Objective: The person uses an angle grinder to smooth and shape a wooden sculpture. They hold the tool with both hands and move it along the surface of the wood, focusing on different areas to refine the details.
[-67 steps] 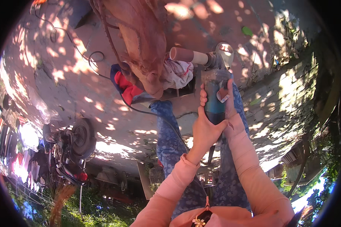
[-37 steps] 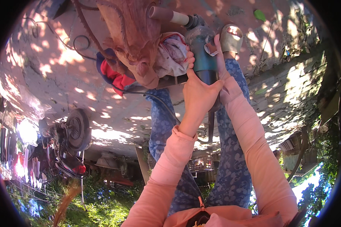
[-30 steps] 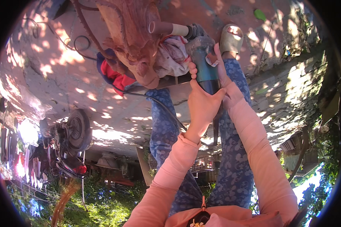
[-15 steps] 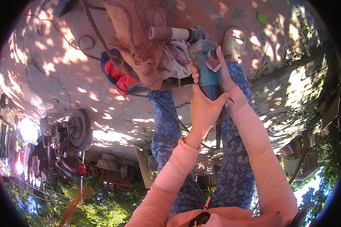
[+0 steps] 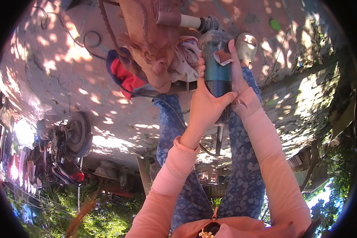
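Both my hands grip an angle grinder [image 5: 218, 73] with a teal body, a black rear end and a torn label. My left hand [image 5: 208, 104] wraps the black rear part from the left, its thumb across the top and fingertips showing along the left side. My right hand [image 5: 235, 69] lies along the tool's right side, fingers pointing away from me. From the grinder's head a cylindrical sanding roller [image 5: 178, 20], brown at its tip and pale behind, points left over a piece of carved wood [image 5: 150, 43]. Whether the roller touches the wood I cannot tell.
Under the wood lie a red and navy cloth [image 5: 123, 75] and a whitish cloth [image 5: 185, 63]. A dark cord [image 5: 168, 104] runs past my legs. My sandalled foot [image 5: 246, 45] rests at the right. At the left stands a motorbike [image 5: 77, 135]; a low stone edge [image 5: 301, 95] runs along the right.
The grinder and its roller have moved away from me along the wood, with both hands still on it. My left wrist and forearm have shifted left.
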`<state>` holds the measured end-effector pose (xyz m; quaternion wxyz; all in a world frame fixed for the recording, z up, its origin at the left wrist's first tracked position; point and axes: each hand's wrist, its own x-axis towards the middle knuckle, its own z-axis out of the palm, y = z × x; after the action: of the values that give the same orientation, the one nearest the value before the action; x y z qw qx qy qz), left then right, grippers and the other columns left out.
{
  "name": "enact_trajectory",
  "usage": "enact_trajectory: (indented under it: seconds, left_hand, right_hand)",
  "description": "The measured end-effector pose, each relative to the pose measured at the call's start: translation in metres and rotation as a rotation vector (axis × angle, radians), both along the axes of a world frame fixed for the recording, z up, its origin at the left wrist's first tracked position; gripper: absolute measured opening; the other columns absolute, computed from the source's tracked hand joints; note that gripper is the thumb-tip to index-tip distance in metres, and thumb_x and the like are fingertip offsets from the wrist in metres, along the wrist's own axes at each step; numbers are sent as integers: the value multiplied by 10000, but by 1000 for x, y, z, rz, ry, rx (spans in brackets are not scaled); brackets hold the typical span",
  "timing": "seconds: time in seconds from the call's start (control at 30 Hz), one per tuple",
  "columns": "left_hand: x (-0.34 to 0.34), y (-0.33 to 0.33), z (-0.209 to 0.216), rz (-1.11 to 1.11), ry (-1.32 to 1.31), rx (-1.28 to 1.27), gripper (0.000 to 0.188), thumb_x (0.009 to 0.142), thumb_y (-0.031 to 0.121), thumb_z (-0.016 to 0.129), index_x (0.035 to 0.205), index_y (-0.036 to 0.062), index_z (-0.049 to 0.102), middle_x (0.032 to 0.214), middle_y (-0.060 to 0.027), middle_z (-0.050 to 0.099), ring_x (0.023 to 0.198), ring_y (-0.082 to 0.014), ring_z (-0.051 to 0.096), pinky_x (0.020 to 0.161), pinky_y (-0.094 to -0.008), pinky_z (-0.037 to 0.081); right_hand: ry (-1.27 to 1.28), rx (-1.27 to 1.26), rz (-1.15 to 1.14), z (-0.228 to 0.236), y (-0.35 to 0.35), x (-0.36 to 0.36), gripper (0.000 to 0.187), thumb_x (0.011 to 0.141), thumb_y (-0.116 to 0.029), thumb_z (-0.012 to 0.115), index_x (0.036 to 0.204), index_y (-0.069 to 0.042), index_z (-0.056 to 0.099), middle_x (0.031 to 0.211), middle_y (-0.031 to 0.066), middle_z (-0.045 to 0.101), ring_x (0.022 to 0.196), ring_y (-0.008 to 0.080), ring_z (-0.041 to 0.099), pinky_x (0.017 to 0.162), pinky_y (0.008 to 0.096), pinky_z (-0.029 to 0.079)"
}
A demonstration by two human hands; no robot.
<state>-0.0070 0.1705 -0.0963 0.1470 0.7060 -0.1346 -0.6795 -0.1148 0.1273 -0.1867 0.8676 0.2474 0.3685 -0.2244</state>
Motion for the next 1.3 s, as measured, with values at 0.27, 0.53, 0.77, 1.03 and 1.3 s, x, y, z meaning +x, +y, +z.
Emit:
enact_trajectory:
  seconds: [0.27, 0.53, 0.77, 1.03, 1.3]
  left_hand:
    - [-9, -3, 5, 91, 72, -29, 635, 696, 226, 815, 1156, -44, 470, 993, -119, 621, 848, -165, 626, 753, -296, 514]
    - [3, 2, 4, 192, 155, -100, 620, 712, 195, 796, 1187, -25, 465, 1028, -93, 602, 887, -145, 611, 771, -287, 506]
    - [0, 8, 12, 298, 271, -82, 633, 726, 184, 800, 1208, -24, 446, 1017, -78, 599, 876, -130, 604, 760, -266, 501]
    - [-3, 18, 5, 312, 251, -89, 641, 721, 175, 804, 1211, -26, 443, 1009, -85, 601, 870, -141, 615, 760, -276, 511]
    - [-1, -14, 2, 282, 300, -122, 635, 719, 182, 803, 1205, -32, 456, 1011, -84, 601, 846, -132, 614, 731, -273, 511]
  right_hand:
    - [41, -64, 46, 14, -16, -9, 829, 849, -726, 468, 1098, 61, 546, 874, 152, 635, 754, 242, 655, 697, 345, 570]
    - [52, -61, 81, 16, -18, 3, 808, 816, -725, 523, 1020, 51, 610, 853, 165, 672, 727, 244, 680, 670, 344, 580]
    - [89, -35, 158, 27, -16, -3, 838, 841, -722, 484, 1053, 83, 581, 861, 179, 656, 717, 258, 673, 665, 337, 582]
    - [123, -75, 169, 26, -13, 2, 798, 806, -730, 533, 992, 41, 618, 823, 169, 674, 703, 250, 680, 646, 335, 582]
    - [204, -167, 166, 25, -40, -5, 754, 819, -709, 540, 998, 18, 627, 821, 175, 673, 711, 247, 685, 637, 339, 587]
